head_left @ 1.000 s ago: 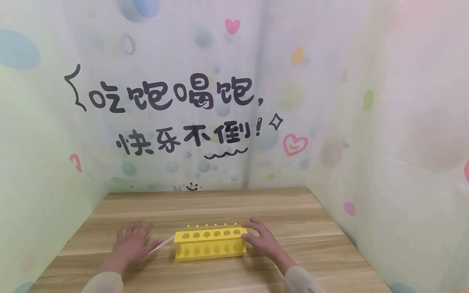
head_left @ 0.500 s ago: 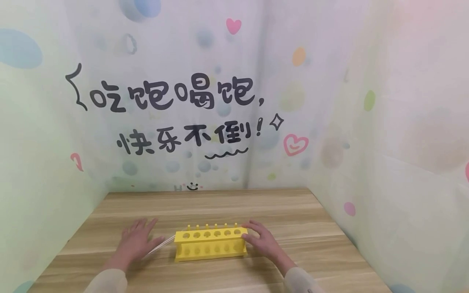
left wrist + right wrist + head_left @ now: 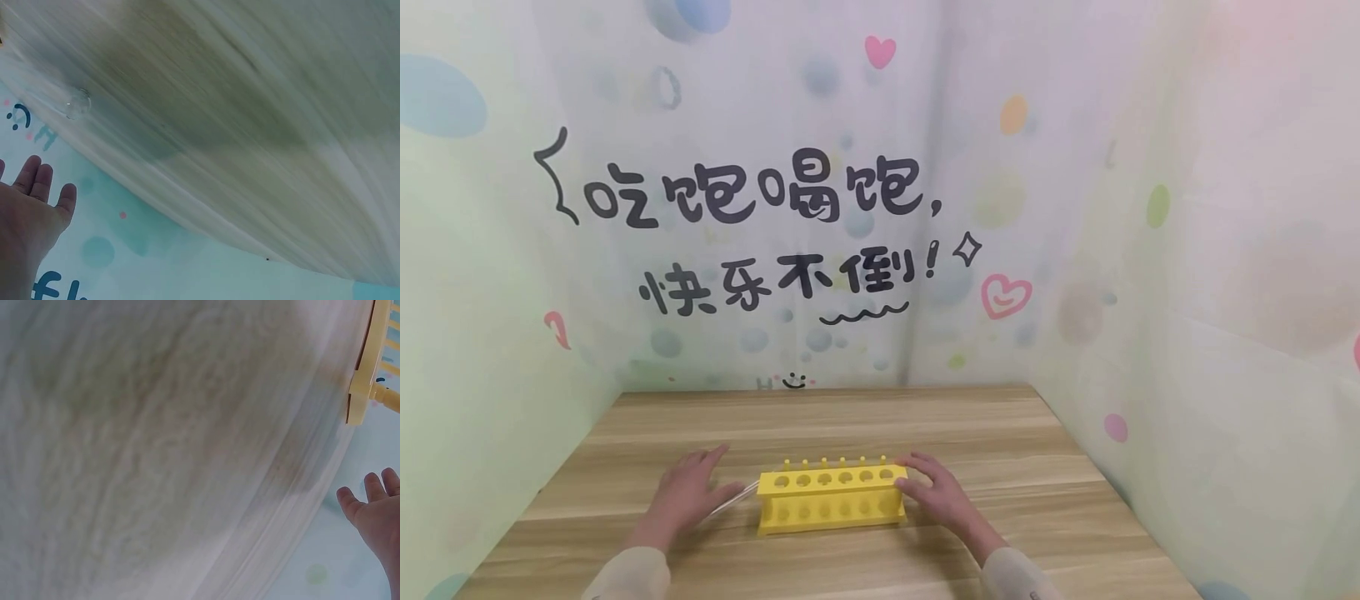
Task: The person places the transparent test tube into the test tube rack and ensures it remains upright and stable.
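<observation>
A yellow test tube rack (image 3: 832, 490) stands upright on the table, with a row of round holes and a row of pegs behind them. At its right end is my right hand (image 3: 942, 493), fingers spread and thumb by the rack's corner; whether they touch is unclear. The right wrist view has the fingers loosely extended below the rack's end (image 3: 361, 394). My left hand (image 3: 688, 492) reaches over the table left of the rack with relaxed fingers. Thin clear tubes (image 3: 733, 498), apparently test tubes, lie between it and the rack, partly hidden. One rounded clear end (image 3: 78, 104) shows in the left wrist view.
The wood-grain table (image 3: 820, 575) is enclosed by printed curtains at the back (image 3: 820, 350) and along both sides. The right curtain (image 3: 1225, 375) runs beside the table's right edge.
My left hand has moved slightly right towards the rack, its spread fingers drawing closer together and covering more of the clear tubes. The right hand and the rack have stayed put.
</observation>
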Tool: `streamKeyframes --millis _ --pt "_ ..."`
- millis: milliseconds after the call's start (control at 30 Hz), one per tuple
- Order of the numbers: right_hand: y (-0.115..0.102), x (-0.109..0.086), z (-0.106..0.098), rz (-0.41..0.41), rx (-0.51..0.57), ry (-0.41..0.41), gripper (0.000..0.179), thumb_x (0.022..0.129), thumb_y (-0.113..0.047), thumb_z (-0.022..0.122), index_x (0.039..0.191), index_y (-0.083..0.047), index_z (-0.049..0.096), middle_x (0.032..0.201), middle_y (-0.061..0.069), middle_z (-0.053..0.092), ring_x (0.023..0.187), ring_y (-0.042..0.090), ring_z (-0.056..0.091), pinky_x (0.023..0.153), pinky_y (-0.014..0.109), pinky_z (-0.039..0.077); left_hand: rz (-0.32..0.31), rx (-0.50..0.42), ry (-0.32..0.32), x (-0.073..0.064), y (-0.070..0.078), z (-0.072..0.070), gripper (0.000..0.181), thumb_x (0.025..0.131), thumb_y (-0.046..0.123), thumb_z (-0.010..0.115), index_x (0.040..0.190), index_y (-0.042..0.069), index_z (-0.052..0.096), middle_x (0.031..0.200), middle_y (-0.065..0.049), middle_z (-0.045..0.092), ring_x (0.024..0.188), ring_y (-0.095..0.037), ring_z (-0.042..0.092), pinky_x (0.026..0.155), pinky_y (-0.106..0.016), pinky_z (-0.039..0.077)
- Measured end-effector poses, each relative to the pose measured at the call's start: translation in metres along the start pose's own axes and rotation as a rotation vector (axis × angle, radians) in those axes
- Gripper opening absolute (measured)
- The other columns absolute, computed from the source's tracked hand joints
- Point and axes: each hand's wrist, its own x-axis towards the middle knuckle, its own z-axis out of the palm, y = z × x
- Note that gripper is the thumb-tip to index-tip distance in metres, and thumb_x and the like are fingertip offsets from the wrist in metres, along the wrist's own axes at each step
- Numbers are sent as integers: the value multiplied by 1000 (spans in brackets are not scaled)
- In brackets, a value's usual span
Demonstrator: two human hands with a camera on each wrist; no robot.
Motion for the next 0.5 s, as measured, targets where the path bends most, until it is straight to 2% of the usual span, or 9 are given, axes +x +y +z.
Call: streamKeyframes --millis 300,500 --pt "-3 -2 1 9 45 9 41 94 -33 67 131 -15 64 150 25 40 137 52 33 103 75 26 -116 -244 -49 6 9 4 73 91 37 71 144 -5 43 132 -31 53 119 -49 52 96 -64 43" --pt "1 0 2 4 44 20 40 94 -30 67 131 -15 64 149 24 42 136 50 35 104 74 26 -132 -315 -55 9 10 11 68 90 32 73 139 -7 47 126 -32 56 114 -47 54 92 -61 47"
